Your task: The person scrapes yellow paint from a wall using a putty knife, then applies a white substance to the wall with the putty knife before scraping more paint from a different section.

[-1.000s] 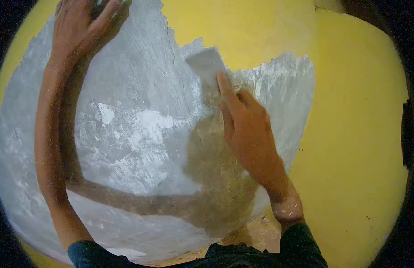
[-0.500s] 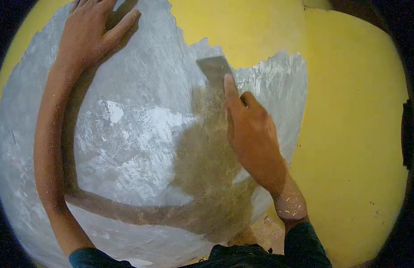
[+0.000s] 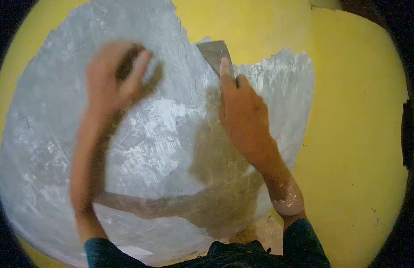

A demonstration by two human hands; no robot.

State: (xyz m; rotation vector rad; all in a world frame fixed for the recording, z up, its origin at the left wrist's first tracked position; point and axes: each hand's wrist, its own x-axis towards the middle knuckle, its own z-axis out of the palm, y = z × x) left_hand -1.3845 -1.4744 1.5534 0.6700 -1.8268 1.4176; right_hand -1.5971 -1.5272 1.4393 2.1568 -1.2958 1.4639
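Observation:
My right hand [image 3: 245,114] grips a scraper [image 3: 215,54], the index finger stretched along its wide metal blade. The blade's front edge lies at the ragged border between the grey, scraped surface [image 3: 151,138] and the yellow paint [image 3: 242,27]. Most of the handle is hidden inside my fist. To the left, my left hand [image 3: 115,76] is over the grey area, blurred by motion. Its thumb stands apart from the bent fingers, with nothing seen between them.
A yellow panel [image 3: 354,125] fills the right side, with small dark specks low on it. A dark object [image 3: 407,134] stands at the far right edge. My arms cast shadows across the grey surface. Pale flakes stick to my right wrist.
My left hand has come down and to the right, its fingers now bent. The scraper has moved slightly up, its blade turned more to face the yellow edge.

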